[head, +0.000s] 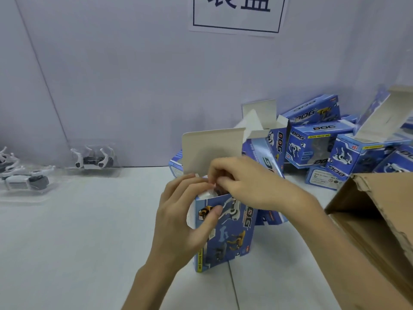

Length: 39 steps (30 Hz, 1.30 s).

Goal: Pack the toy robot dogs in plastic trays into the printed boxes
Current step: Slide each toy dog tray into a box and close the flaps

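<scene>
At frame centre, the left hand (185, 220) grips an upright printed box (232, 238) on the worktop (89, 231), top flap open. The right hand (245, 184) pinches the trayed toy dog (220, 190) sunk in its mouth; more trayed dogs (92, 161) lie mid-left.

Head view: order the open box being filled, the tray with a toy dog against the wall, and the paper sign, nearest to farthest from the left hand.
1. The open box, centre: the left hand grips it.
2. The tray with a toy dog, left, on the table at the foot of the wall.
3. The paper sign, high on the wall.
</scene>
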Motion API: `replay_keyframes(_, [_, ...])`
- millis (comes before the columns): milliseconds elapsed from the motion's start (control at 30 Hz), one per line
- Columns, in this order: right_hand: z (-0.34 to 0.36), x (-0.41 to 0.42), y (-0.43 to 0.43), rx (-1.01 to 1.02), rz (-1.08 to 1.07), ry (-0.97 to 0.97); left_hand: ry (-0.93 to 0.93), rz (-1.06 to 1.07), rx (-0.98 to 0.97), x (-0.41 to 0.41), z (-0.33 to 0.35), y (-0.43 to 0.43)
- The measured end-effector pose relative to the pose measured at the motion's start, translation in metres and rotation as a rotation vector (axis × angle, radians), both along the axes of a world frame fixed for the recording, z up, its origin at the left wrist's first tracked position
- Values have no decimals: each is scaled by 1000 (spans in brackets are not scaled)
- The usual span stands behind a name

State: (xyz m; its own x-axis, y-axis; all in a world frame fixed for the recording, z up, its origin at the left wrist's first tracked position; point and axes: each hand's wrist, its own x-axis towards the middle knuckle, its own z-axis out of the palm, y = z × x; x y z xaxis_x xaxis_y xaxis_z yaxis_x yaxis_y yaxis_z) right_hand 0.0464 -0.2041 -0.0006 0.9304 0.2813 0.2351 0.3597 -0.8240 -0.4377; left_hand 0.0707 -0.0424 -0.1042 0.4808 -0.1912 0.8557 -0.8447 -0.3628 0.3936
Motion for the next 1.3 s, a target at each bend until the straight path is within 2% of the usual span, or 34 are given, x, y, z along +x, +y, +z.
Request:
replay_keyframes(100, [-12, -6, -8, -41, -218, -384, -13, 14, -13, 1, 3, -2])
replay_keyframes(133, [-17, -6, -14, -2, -346, -495, -13, 9, -17, 1, 4, -2])
replay_keyframes(167, [-20, -7, -20, 111, -458, -511, -10, 5, -18, 0, 5, -3])
replay_keyframes(267, [-31, -10, -32, 623, -563, -215, 5, -2, -22, 0, 4, -4])
replay_keyframes(300, [-37, -11, -32, 729, -560, -174, 4, -4, -22, 0, 4, -4])
replay_keyframes(367, [-48, -11, -30, 835, -542, -247, 0, -3, -19, 0, 4, -4])
replay_keyframes(433, [-52, -10, -23, 859, -508, -344, 0, -7, -18, -1, 5, -4])
replay_keyframes(500, [-51, -7, -18, 790, -485, -393, 1, -20, -30, -2, 5, -4])
replay_keyframes(700, [-52, -5, -18, 587, -374, -301, 26, -26, -38, 0, 6, 0])
replay_keyframes(833, [-55, -10, -25, 731, -263, -218, 42, -49, -43, 0, 8, -1])
replay_keyframes(933, [-59, -5, -25, 970, -257, -108, 45, -54, -56, 0, 7, 0])
replay_keyframes(1067, [-60, -1, -27, 1322, -119, 107, 59, -88, -93, -3, 10, 0])
replay_keyframes(1233, [-57, -6, -42, 1394, 70, 216, 165, -187, -130, -5, 12, 2])
replay_keyframes(1300, [-59, -10, -44, 1405, 122, 205, 197, -227, -141, -6, 13, 3])
